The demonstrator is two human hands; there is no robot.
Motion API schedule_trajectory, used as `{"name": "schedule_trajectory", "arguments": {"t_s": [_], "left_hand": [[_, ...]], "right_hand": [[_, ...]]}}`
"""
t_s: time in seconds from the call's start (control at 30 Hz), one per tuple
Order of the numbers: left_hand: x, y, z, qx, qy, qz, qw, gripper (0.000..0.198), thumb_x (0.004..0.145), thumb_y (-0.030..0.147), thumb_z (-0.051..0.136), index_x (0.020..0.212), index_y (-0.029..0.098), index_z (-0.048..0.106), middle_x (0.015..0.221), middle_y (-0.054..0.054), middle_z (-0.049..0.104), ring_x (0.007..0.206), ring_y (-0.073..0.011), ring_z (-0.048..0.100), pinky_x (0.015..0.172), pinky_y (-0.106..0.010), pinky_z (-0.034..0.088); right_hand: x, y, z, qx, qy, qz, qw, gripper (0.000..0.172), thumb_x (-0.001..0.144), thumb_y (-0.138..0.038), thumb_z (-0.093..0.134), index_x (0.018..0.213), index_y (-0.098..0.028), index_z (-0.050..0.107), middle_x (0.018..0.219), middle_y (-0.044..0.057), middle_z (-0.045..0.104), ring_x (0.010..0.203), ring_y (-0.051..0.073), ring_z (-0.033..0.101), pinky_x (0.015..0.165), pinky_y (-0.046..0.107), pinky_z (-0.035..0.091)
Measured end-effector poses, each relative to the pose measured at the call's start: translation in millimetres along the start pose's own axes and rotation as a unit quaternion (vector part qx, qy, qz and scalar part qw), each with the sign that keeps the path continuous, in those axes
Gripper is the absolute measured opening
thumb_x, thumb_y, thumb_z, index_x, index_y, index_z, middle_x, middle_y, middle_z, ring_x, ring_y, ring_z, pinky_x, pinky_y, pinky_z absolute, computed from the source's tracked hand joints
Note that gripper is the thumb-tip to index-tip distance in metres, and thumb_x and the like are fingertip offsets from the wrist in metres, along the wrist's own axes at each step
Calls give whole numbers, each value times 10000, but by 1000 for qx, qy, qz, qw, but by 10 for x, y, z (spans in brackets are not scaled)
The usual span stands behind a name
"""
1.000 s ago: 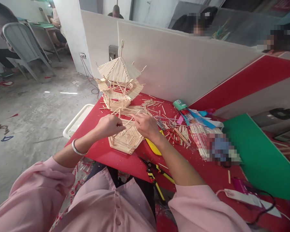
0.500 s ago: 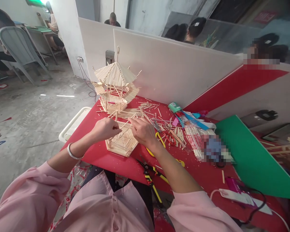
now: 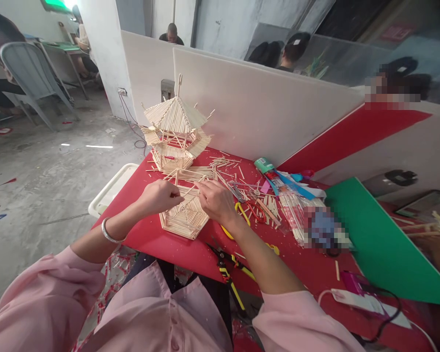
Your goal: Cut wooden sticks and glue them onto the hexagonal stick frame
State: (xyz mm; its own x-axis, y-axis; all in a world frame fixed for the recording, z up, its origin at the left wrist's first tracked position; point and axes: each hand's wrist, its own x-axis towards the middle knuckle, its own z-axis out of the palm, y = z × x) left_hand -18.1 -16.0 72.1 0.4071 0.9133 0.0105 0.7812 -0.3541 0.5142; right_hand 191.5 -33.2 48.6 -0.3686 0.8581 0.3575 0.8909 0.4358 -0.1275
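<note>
On the red table, a hexagonal base (image 3: 181, 227) of thin wooden sticks lies below both hands, with a few posts standing at its far side. My left hand (image 3: 160, 196) is closed in a pinch over the base's left part. At the right, my right hand (image 3: 218, 199) is closed too, fingertips near a far post. A thin wooden stick (image 3: 189, 190) runs slanting between the two pinches, one end at each hand; the fingertips partly cover it. Behind the base stands a tiered stick pagoda (image 3: 176, 117) with a pointed roof.
Loose sticks (image 3: 225, 164) lie scattered beside the pagoda. Yellow-handled pliers (image 3: 229, 274) hang over the front edge, near yellow-handled scissors (image 3: 242, 215). Bagged sticks (image 3: 291, 215) and a green board (image 3: 381, 239) are at right. White panels (image 3: 242, 102) bound the back; other people sit beyond.
The view has shifted very slightly. Both hands keep almost the same pose over the base, with no other clear change.
</note>
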Motion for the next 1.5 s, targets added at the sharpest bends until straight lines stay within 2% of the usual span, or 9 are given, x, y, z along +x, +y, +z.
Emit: {"name": "schedule_trajectory", "arguments": {"t_s": [0.27, 0.67, 0.9, 1.17, 1.5], "left_hand": [[2, 5, -18, 12, -15, -6, 1000, 262, 779, 373, 599, 606, 181, 644, 535, 10, 571, 540, -112, 482, 522, -254, 301], [-23, 25, -39, -4, -9, -2, 1000, 241, 778, 346, 625, 609, 183, 678, 524, 14, 566, 521, -102, 456, 524, -257, 291], [-19, 28, -39, -7, -7, 13, 1000, 284, 783, 330, 643, 542, 179, 638, 496, 25, 522, 495, -89, 392, 509, -257, 272], [-19, 21, -30, 2, -6, 16, 1000, 257, 793, 341, 645, 591, 185, 680, 549, 9, 610, 530, -99, 458, 528, -257, 293], [-34, 10, -35, 0, 2, 29, 1000, 259, 794, 358, 646, 608, 185, 696, 557, 2, 624, 529, -96, 467, 528, -251, 297]], "right_hand": [[7, 12, 20, -8, 22, -14, 1000, 405, 897, -121, 448, 1216, -154, 695, 1152, 58, 733, 1050, 227, 635, 972, 355, 498], [3, 26, 47, -9, 33, -14, 999, 402, 885, -119, 457, 1200, -163, 703, 1134, 52, 740, 1017, 222, 643, 911, 343, 515], [-1, 18, 43, -25, 36, -19, 999, 396, 896, -129, 448, 1191, -165, 710, 1130, 69, 740, 994, 226, 649, 907, 364, 519], [-2, 26, 38, -25, 33, -21, 999, 400, 892, -125, 448, 1195, -156, 707, 1137, 72, 738, 1009, 230, 646, 915, 363, 519], [6, 8, 17, -23, 23, -10, 999, 400, 895, -123, 447, 1202, -159, 702, 1151, 65, 733, 1024, 225, 640, 908, 353, 515]]}}
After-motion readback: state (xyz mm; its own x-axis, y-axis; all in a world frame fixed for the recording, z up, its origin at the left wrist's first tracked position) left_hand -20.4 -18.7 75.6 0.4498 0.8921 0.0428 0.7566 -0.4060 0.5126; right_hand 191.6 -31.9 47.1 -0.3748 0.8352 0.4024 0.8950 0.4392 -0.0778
